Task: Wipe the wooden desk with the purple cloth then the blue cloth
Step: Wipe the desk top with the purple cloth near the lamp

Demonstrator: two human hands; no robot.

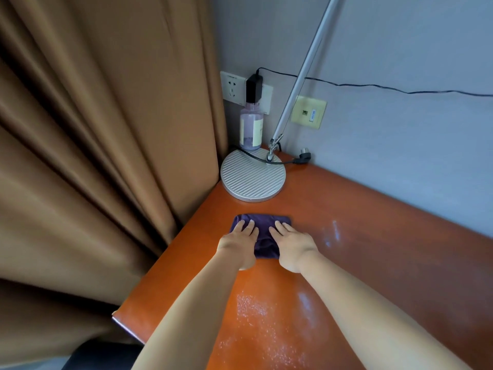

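Here the purple cloth (260, 227) lies flat under both hands' straight fingers, left hand (237, 244) and right hand (293, 247).

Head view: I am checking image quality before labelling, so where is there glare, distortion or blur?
Head view: pale glare patches on the wooden desk, nearest the camera and right of the purple cloth; wide-angle bending curves the desk edge and curtain; both forearms look soft at the bottom.

No text reads clearly: the bottle (251, 126) label and wall plate (308, 112) sticker beyond the hands are too blurred.
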